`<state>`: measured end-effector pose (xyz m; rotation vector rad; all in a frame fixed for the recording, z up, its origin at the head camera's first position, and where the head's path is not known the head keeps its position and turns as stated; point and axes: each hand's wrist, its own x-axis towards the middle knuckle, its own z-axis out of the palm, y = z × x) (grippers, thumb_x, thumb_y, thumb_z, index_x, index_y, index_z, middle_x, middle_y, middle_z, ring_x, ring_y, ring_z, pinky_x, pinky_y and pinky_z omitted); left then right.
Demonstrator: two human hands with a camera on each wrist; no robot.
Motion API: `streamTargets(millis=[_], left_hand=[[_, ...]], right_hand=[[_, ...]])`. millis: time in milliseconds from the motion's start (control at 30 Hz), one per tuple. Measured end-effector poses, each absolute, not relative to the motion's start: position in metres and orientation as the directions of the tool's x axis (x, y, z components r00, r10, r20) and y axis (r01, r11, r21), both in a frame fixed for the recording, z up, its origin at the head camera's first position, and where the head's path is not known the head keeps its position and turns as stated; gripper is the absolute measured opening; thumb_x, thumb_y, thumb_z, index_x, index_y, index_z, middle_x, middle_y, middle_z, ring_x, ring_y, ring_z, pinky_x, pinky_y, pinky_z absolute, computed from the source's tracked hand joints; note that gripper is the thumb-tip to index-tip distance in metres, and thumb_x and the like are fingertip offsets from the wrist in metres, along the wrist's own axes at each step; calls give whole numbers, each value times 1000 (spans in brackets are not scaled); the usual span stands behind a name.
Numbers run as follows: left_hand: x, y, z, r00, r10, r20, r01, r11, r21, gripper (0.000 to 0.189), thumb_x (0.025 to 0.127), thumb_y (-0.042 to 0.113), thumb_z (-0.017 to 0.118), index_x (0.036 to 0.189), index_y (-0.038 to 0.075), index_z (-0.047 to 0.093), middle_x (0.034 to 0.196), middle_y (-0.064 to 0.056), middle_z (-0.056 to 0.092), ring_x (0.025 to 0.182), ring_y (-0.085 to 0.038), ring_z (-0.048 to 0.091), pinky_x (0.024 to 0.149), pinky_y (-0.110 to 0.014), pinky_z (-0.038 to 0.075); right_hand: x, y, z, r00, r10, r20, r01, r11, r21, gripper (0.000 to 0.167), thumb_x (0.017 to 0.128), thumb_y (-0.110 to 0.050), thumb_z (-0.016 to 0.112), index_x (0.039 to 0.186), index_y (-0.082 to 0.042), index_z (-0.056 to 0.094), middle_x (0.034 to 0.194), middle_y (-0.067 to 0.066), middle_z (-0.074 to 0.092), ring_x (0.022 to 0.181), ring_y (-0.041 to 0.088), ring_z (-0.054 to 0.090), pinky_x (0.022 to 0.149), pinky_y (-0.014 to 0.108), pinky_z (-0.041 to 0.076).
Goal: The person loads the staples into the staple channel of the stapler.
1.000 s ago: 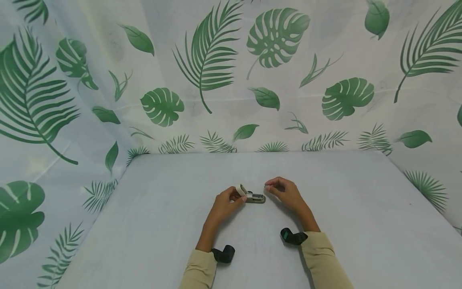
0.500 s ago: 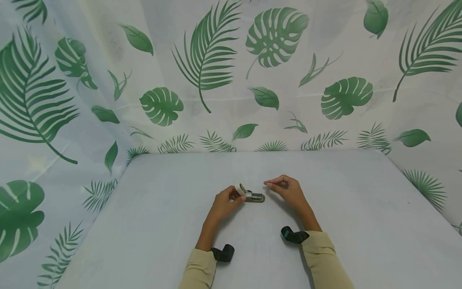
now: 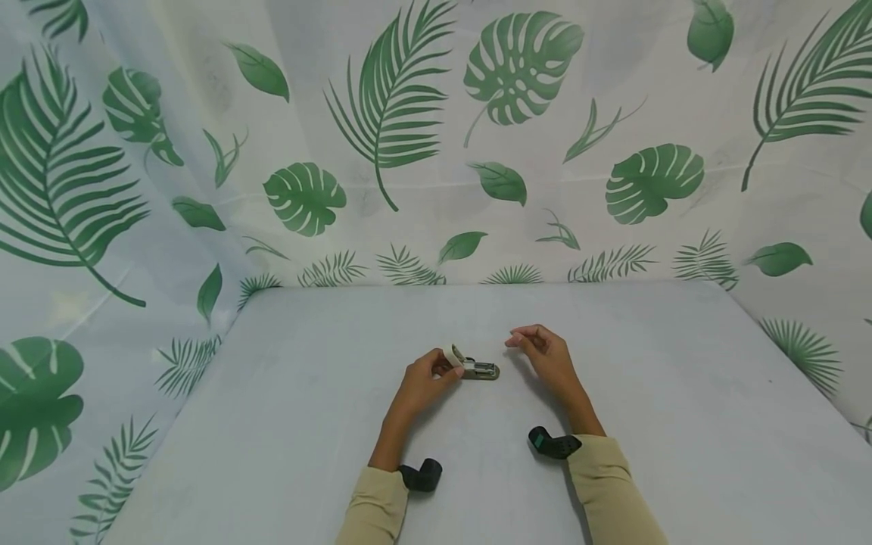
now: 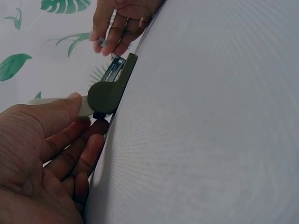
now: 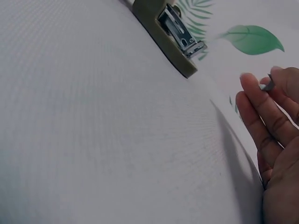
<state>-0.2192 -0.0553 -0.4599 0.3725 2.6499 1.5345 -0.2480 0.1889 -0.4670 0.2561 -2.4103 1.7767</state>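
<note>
A small olive-green stapler (image 3: 482, 370) lies on the white table with its pale cover (image 3: 453, 356) swung up and its metal staple channel (image 5: 180, 30) exposed. My left hand (image 3: 424, 382) grips the stapler at its hinge end, the thumb against the raised cover in the left wrist view. To the right and slightly beyond the stapler, my right hand (image 3: 547, 359) is raised over the table, apart from the stapler. Between its thumb and fingers it pinches a tiny grey metal piece (image 5: 267, 85), which looks like a short strip of staples. The fingers mostly cover this piece.
The white-covered table (image 3: 306, 424) spreads around both hands. A white curtain (image 3: 422, 227) printed with green leaves hangs behind and at the sides. Black wrist cameras (image 3: 422, 475) sit at both sleeve cuffs. A tiny dark speck (image 3: 770, 381) lies at the right.
My right hand has risen a little and drawn slightly right, away from the stapler, its fingers shifting around the small piece. The left hand and the stapler have stayed in place.
</note>
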Motion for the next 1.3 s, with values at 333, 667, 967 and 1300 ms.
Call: streamTargets(millis=[333,667,967,1300], left_hand=[[-218,-55,-458,-972,226,62,165,474,865,27,94,27,66,110,6,64,102,-8,70,89,-15,61,79,-31,48],[-218,-55,-458,-973,222,69,169,473,865,27,93,27,67,110,5,64,103,-9,70,89,-16,60,79,-32,48],[-219,-55,-459,-969,238,73,182,477,860,28,94,29,66,110,6,64,103,-9,70,90,-16,61,79,-32,48],[-220,-55,-459,-970,232,78,184,485,855,28,94,28,66,110,6,64,102,-9,70,88,-16,61,78,-32,48]], right_hand=[[-252,190,-472,-984,-17,180,-176,310,-934,34,98,-28,60,120,-2,63,112,17,68,94,-4,61,84,9,47],[-252,189,-471,-986,-26,162,-162,314,-935,35,95,-27,65,116,1,62,113,20,67,91,-5,61,81,10,47],[-246,185,-467,-983,-77,167,-183,336,-924,33,96,-25,64,116,1,64,114,17,69,96,-2,61,82,10,47],[-244,178,-469,-985,-86,151,-173,444,-879,32,96,-30,63,115,-5,66,114,12,69,111,21,60,101,42,44]])
